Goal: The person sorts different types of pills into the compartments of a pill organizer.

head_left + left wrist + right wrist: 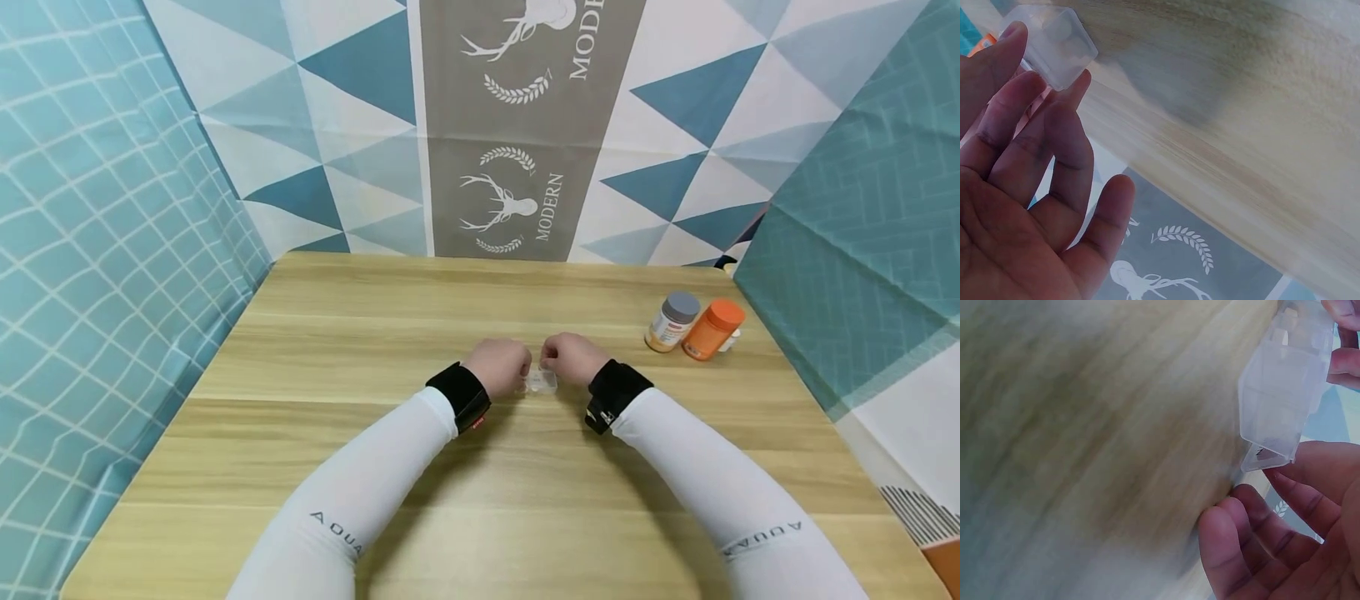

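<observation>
A small translucent plastic pill box (542, 382) is held between the two hands over the middle of the table. My left hand (498, 367) pinches one end between thumb and fingers, its other fingers loosely bent. At the opposite end, my right hand (573, 358) has its thumb and index finger on a small clear flap lid (1260, 457), which stands away from the box body. Pale tablets (1282, 336) show through the wall at the left hand's end. In the left wrist view, the box's flat end hides the right hand's fingertips.
A grey-capped bottle (672, 322) stands at the right of the wooden table (315, 333). Beside it is an orange bottle (713, 330), with a small white item (732, 339) partly behind. Patterned cloth (510, 167) hangs along the table's back edge.
</observation>
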The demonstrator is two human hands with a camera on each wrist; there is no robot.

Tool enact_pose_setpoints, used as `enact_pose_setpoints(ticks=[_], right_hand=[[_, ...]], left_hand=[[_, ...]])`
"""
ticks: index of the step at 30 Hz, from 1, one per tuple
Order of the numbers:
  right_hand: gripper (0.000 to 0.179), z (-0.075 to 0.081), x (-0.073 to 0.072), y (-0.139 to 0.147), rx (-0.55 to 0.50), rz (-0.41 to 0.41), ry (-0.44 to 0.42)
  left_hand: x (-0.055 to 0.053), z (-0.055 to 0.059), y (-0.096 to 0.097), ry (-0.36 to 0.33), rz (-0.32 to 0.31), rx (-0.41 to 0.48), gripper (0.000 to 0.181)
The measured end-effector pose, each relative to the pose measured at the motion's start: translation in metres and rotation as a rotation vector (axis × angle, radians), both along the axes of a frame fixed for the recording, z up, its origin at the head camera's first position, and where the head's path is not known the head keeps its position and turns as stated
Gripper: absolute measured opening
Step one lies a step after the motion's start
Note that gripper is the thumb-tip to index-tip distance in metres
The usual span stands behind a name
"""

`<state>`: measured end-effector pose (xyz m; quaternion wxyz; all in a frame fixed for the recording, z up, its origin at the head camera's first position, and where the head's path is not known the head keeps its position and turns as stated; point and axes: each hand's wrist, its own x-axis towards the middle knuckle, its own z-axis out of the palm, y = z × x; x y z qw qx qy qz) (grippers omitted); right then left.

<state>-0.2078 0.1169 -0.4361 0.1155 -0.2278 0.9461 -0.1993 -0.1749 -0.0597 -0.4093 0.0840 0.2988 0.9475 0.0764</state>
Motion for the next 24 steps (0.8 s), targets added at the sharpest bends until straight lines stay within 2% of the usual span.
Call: enact_pose_setpoints(ticks=[6,14,19,24], right_hand=[[0.018,0.007,0.0,-0.005,-0.007,-0.019,0.017],[0.022,0.016,0.015,-0.002,-0.058,-0.017,0.045],[0.028,0.015,0.028,0.003,-0.079,-0.043,0.054],[0.029,0.015,0.038,0.012,-0.103,-0.056,0.093]], left_hand=[[-0.009,0.003,-0.003,0.034,-0.016,-0.007,0.018],[-0.014,0.012,-0.005,0.034,-0.027,-0.059,0.017],[-0.013,0.007,-0.008,0.061,-0.015,-0.043,0.016],[-0.009,0.001,-0.012,0.049,0.031,-0.014,0.021]])
